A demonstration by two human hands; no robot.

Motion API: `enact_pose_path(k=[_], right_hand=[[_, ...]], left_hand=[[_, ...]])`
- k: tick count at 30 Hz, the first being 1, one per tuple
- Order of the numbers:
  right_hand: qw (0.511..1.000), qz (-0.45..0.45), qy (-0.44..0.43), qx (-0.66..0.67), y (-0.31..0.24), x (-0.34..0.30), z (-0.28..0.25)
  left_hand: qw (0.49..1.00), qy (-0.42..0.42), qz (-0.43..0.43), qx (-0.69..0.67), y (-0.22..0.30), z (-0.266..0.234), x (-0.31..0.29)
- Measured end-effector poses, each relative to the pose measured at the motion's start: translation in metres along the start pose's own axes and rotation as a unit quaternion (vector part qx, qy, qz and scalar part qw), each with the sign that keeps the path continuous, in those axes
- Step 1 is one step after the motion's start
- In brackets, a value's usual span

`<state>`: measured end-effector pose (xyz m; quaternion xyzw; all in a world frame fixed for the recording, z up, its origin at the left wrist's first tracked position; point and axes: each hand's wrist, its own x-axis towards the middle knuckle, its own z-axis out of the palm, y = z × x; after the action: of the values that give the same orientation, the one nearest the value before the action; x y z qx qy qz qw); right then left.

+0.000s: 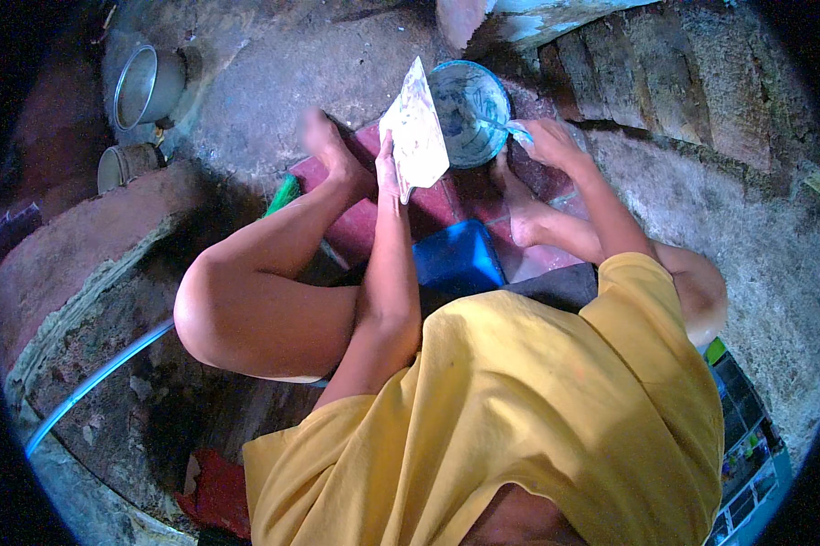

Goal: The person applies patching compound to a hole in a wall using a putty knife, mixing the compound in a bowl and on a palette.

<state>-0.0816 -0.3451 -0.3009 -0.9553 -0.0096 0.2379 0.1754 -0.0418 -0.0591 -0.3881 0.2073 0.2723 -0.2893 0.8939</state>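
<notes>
A flat white piece with grey smudges (419, 136) stands up from my left hand (387, 168), whose fingers are closed round its lower left edge. Its upper end comes to a sharp point, and I cannot make out what it is. My right hand (548, 143) is closed on a light-blue thing (517, 129), mostly hidden by the fingers, at the right rim of a round basin (469, 82). Greyish-white smears coat the inside of this blue-rimmed basin. The white piece overlaps the basin's left side in the picture.
Between my bent legs sits a blue plastic container (460, 259) on red tiles. A metal pot (160, 86) and a smaller pail (128, 166) stand at the far left. A light-blue pipe (100, 378) runs at the left. Rough planks (664, 82) lie at the far right.
</notes>
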Motion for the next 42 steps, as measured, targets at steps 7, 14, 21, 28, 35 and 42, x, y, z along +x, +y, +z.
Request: enact_pose_path(k=[7,14,21,28,35,42], right_hand=[[0.998,0.003,0.031,-0.057,0.002,0.003,-0.011],[0.996,-0.005,0.071,-0.054,0.022,0.013,0.001],[1.000,-0.005,0.005,0.020,0.017,-0.003,0.020],[0.994,-0.002,-0.041,0.101,-0.006,-0.021,0.016],[0.978,0.057,-0.051,0.196,-0.015,-0.023,0.038],[0.900,0.093,-0.099,0.415,-0.006,-0.008,0.075]], left_hand=[[0.999,-0.011,-0.030,0.015,0.009,0.025,-0.001],[0.998,0.001,-0.012,0.054,0.009,0.010,0.007],[0.999,0.028,-0.024,0.012,-0.001,0.015,-0.005],[1.000,0.024,0.008,0.018,0.000,0.013,-0.006],[0.994,0.067,0.040,0.077,-0.003,0.031,-0.015],[0.989,0.067,0.043,0.125,-0.005,0.013,-0.007]])
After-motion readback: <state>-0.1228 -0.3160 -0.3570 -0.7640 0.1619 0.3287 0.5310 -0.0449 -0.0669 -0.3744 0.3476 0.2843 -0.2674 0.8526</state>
